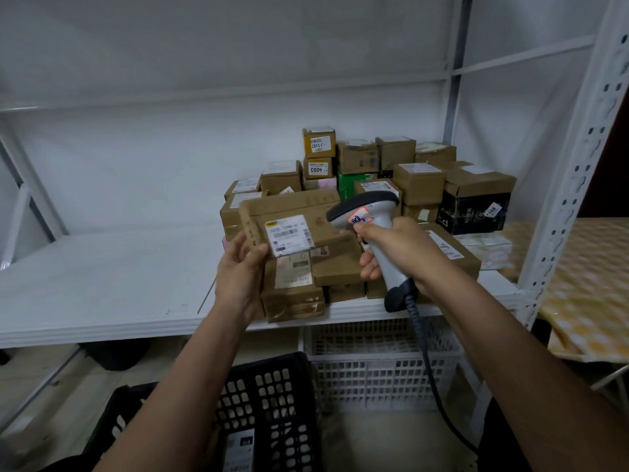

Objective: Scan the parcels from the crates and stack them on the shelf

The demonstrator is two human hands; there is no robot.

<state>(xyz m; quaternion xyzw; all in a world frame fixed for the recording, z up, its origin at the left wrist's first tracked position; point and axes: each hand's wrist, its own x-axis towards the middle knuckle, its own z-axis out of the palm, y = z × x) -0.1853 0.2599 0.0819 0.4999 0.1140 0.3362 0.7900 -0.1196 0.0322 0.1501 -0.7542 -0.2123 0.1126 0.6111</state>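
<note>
My left hand (240,267) holds a flat brown cardboard parcel (296,212) by its left end, its white barcode label (289,235) tilted up toward me. My right hand (398,250) grips a grey handheld scanner (369,212) whose head points at that label from the right; its coiled cable (429,362) hangs down. Behind them a pile of cardboard parcels (418,178) is stacked on the right part of the white shelf (102,284). A black crate (272,403) sits below my arms and a white crate (381,366) stands under the shelf.
White slotted shelf uprights (578,165) rise at the right. A table with a yellow checked cloth (592,284) stands beyond them. A black-and-white labelled packet (240,447) lies in the black crate. The shelf's left half is bare.
</note>
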